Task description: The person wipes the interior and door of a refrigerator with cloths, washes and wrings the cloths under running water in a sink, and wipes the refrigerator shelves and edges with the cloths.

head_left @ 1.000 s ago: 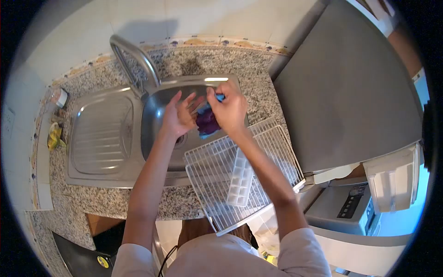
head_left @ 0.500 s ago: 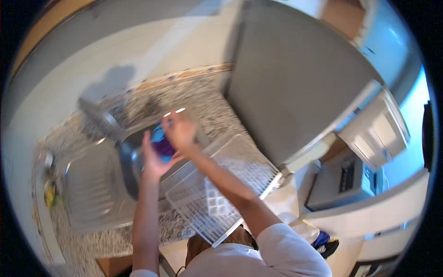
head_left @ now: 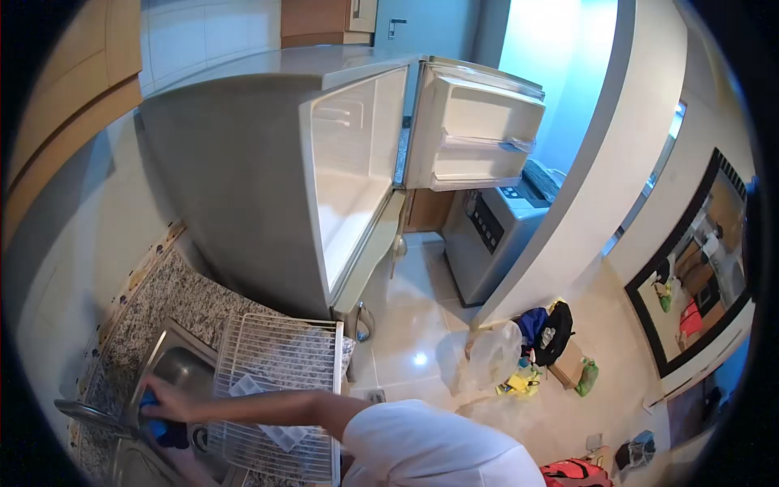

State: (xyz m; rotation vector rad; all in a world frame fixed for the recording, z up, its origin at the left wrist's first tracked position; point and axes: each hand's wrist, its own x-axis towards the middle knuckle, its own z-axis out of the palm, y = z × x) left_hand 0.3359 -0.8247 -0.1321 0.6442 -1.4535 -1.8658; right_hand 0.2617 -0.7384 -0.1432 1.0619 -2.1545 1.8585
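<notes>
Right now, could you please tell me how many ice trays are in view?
1: an ice tray lies on the wire rack, its middle hidden by the right forearm; others could be hidden.

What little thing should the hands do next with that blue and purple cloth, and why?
Maybe give the cloth a squeeze right there: the right hand holds it over the sink, so any drips would probably land inside. I can't tell how wet it is.

One cloth (head_left: 168, 433), one rack (head_left: 280, 353); (one faucet (head_left: 89, 415))
</notes>
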